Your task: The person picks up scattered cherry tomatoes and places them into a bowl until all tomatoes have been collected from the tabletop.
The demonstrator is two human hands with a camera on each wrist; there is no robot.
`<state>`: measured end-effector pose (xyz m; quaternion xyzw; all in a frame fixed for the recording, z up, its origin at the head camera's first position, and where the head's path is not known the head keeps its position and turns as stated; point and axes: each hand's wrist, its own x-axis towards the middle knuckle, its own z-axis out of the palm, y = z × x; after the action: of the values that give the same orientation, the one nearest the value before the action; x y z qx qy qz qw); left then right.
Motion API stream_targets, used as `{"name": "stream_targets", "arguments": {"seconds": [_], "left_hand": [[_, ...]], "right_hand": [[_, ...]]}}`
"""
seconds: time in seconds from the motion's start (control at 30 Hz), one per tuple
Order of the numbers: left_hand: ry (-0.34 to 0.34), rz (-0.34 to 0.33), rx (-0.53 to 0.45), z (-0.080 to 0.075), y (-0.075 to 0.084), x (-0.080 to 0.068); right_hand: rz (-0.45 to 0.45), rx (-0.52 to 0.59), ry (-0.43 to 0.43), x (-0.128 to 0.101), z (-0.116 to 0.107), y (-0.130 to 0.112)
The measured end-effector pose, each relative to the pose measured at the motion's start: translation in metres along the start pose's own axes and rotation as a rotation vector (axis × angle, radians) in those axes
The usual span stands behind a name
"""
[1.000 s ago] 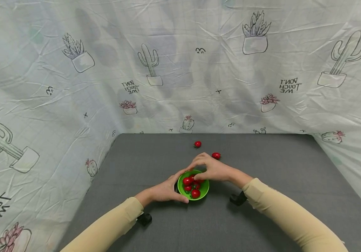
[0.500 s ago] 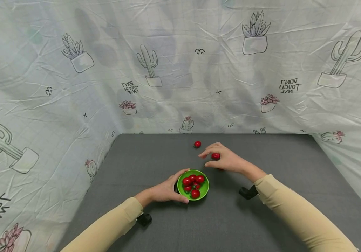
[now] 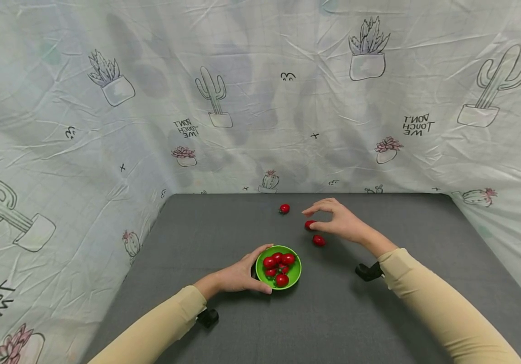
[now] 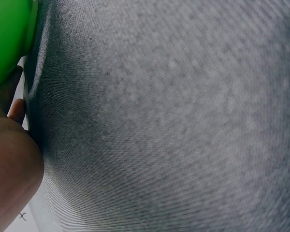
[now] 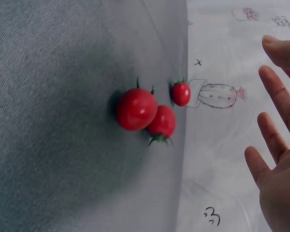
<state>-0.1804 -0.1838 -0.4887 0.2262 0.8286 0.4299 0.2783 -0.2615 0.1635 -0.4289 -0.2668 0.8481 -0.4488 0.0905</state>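
A small green bowl (image 3: 295,277) with several red cherry tomatoes (image 3: 276,262) in it stands on the grey table (image 3: 224,227). My left hand (image 3: 241,274) grips the bowl's left side, thumb and fingers curled round the rim. The left wrist view shows only a slice of the bowl (image 4: 7,34) beside the hand. Three loose tomatoes lie beyond the bowl: one at the back (image 3: 284,208), one (image 3: 308,224) just left of my right hand (image 3: 335,222), one nearer (image 3: 318,240). The right hand hovers open with spread fingers (image 5: 273,140), holding nothing, with the three tomatoes (image 5: 136,109) to their left.
A cactus-print cloth (image 3: 260,101) walls in the table at the back and on both sides. Black wrist-camera mounts (image 3: 368,272) hang under both forearms. Bare grey tabletop stretches in front of the bowl and to the right.
My right hand has lifted away from the bowl and moved back and right, over the loose tomatoes. A tomato it covered now shows. The left hand and bowl have stayed put.
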Motion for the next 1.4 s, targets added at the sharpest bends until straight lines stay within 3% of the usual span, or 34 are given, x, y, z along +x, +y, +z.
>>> {"name": "stream_targets", "arguments": {"seconds": [0.63,1.4], "left_hand": [[-0.005,0.008,-0.013,0.0,0.001,0.0],[0.002,0.038,-0.015,0.003,-0.007,0.0]], "right_hand": [[0.065,-0.035,0.021,-0.011,-0.002,0.014],[0.028,-0.116,0.052,-0.028,0.014,0.038]]}}
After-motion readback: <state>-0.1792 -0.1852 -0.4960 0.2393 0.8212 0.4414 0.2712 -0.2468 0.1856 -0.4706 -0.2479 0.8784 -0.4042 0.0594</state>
